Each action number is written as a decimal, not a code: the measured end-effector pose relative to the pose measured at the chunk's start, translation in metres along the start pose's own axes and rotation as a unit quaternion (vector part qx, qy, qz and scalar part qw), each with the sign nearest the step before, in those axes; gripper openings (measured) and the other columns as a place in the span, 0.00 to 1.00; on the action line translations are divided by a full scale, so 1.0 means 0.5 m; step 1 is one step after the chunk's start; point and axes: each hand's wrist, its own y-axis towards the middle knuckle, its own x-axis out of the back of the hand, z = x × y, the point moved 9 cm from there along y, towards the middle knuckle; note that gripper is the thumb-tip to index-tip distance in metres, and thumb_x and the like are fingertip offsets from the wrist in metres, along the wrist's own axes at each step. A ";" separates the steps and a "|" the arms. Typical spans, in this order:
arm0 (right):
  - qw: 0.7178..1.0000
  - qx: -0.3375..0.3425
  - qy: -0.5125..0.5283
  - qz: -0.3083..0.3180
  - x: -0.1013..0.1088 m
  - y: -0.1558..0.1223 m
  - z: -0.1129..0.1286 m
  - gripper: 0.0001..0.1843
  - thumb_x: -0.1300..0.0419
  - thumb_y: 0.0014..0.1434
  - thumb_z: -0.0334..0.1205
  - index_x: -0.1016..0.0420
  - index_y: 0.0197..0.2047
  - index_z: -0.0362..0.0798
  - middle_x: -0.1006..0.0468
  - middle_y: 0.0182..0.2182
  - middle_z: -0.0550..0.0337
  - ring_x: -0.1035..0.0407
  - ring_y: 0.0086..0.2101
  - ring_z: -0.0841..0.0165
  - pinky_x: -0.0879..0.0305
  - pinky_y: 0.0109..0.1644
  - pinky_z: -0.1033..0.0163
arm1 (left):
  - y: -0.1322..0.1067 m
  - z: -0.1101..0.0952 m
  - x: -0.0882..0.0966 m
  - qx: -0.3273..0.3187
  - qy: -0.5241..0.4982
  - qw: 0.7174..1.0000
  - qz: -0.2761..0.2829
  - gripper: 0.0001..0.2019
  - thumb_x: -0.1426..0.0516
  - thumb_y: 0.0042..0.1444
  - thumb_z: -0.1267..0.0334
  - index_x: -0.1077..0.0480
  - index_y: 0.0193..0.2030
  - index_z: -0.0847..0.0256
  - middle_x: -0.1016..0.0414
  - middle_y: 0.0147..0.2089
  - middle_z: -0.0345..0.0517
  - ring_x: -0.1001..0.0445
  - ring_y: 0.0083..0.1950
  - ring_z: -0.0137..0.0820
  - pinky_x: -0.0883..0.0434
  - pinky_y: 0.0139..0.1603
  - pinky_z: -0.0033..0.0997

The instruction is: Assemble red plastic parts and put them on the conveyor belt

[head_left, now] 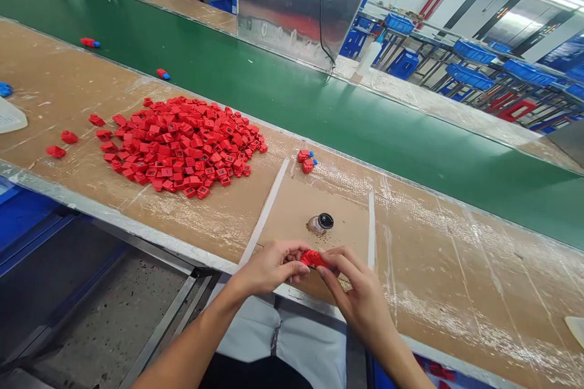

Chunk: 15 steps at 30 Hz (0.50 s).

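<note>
Between my two hands, just over the table's front edge, is a small red plastic part with a bit of blue by my right fingers. My left hand pinches its left end, and my right hand grips its right end; the fingers partly cover it. Right behind my hands stands a small jar with a black top, dark specks scattered around its base. Farther back lie two red parts with blue tips. A large heap of red plastic parts spreads to the left.
A green conveyor belt runs behind the cardboard-covered table, carrying two red-and-blue pieces at the left. White tape strips flank the jar. A metal panel and white bottle stand beyond. Blue bins fill the right background.
</note>
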 end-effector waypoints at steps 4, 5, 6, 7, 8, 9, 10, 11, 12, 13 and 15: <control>1.000 0.010 -0.006 0.019 -0.016 -0.001 0.000 0.07 0.46 0.70 0.33 0.27 0.46 0.49 0.30 0.38 0.58 0.31 0.37 0.70 0.35 0.40 0.66 | -0.004 -0.004 0.002 0.011 0.030 0.999 0.003 0.12 0.45 0.61 0.63 0.26 0.48 0.63 0.30 0.32 0.40 0.32 0.30 0.26 0.33 0.32 0.24; 1.000 0.010 -0.007 0.023 -0.018 -0.002 -0.001 0.07 0.47 0.70 0.32 0.27 0.46 0.49 0.30 0.37 0.58 0.32 0.36 0.69 0.35 0.39 0.66 | -0.005 -0.005 0.002 0.015 0.038 0.999 0.006 0.11 0.45 0.62 0.63 0.26 0.48 0.63 0.30 0.32 0.40 0.32 0.30 0.26 0.33 0.32 0.24; 1.000 0.008 -0.009 0.028 -0.021 -0.003 -0.003 0.07 0.47 0.70 0.32 0.28 0.46 0.49 0.31 0.37 0.58 0.32 0.36 0.69 0.35 0.39 0.65 | -0.006 -0.006 0.003 0.019 0.048 0.999 0.007 0.11 0.46 0.62 0.64 0.27 0.48 0.63 0.30 0.32 0.39 0.31 0.30 0.26 0.33 0.31 0.23; 0.999 0.005 -0.011 0.032 -0.024 -0.005 -0.005 0.07 0.47 0.70 0.32 0.28 0.46 0.49 0.31 0.36 0.58 0.32 0.35 0.69 0.35 0.38 0.65 | -0.006 -0.009 0.003 0.022 0.061 0.998 0.008 0.11 0.46 0.61 0.65 0.27 0.47 0.63 0.30 0.31 0.39 0.31 0.30 0.26 0.33 0.31 0.23; 0.999 0.000 -0.013 0.035 -0.026 -0.006 -0.008 0.08 0.47 0.70 0.32 0.27 0.46 0.49 0.31 0.36 0.58 0.33 0.34 0.69 0.36 0.37 0.65 | -0.006 -0.011 0.003 0.022 0.075 0.997 0.008 0.11 0.46 0.61 0.66 0.27 0.47 0.63 0.30 0.30 0.39 0.31 0.30 0.26 0.33 0.31 0.23; 0.999 -0.005 -0.015 0.037 -0.028 -0.007 -0.011 0.08 0.48 0.70 0.32 0.27 0.46 0.49 0.32 0.36 0.58 0.33 0.34 0.69 0.36 0.37 0.65 | -0.005 -0.014 0.002 0.021 0.088 0.996 0.009 0.10 0.46 0.61 0.67 0.26 0.47 0.63 0.30 0.29 0.38 0.30 0.29 0.26 0.34 0.31 0.22; 0.999 -0.010 -0.015 0.037 -0.030 -0.008 -0.015 0.09 0.48 0.70 0.32 0.27 0.46 0.49 0.32 0.35 0.58 0.33 0.34 0.68 0.36 0.37 0.64 | -0.004 -0.017 0.002 0.020 0.098 0.995 0.007 0.10 0.47 0.61 0.68 0.26 0.46 0.63 0.30 0.28 0.38 0.30 0.29 0.26 0.33 0.31 0.23; 0.999 -0.013 -0.013 0.034 -0.032 -0.009 -0.018 0.09 0.48 0.70 0.32 0.27 0.46 0.49 0.32 0.35 0.58 0.33 0.34 0.68 0.36 0.37 0.64 | -0.003 -0.019 0.002 0.019 0.107 0.994 0.005 0.10 0.47 0.61 0.68 0.26 0.46 0.63 0.30 0.27 0.38 0.30 0.29 0.27 0.33 0.31 0.23; 0.999 -0.015 -0.008 0.028 -0.033 -0.010 -0.021 0.09 0.48 0.70 0.32 0.27 0.45 0.48 0.32 0.35 0.58 0.33 0.34 0.68 0.36 0.37 0.64 | -0.002 -0.021 0.002 0.019 0.113 0.993 0.003 0.10 0.47 0.60 0.69 0.26 0.45 0.63 0.30 0.26 0.38 0.29 0.28 0.27 0.32 0.31 0.23; 1.000 -0.016 0.001 0.018 -0.033 -0.012 -0.025 0.08 0.48 0.70 0.32 0.27 0.44 0.49 0.32 0.35 0.58 0.33 0.34 0.68 0.36 0.37 0.64 | -0.001 -0.021 0.002 0.021 0.117 0.993 0.000 0.10 0.47 0.60 0.69 0.26 0.45 0.63 0.30 0.25 0.38 0.29 0.28 0.27 0.32 0.31 0.23; 1.000 -0.017 0.026 -0.006 -0.032 -0.018 -0.032 0.07 0.46 0.69 0.32 0.28 0.43 0.49 0.31 0.36 0.59 0.32 0.35 0.69 0.35 0.39 0.65 | 0.001 -0.018 0.003 0.028 0.117 0.993 -0.004 0.10 0.46 0.60 0.67 0.25 0.45 0.63 0.30 0.25 0.38 0.28 0.28 0.28 0.32 0.31 0.23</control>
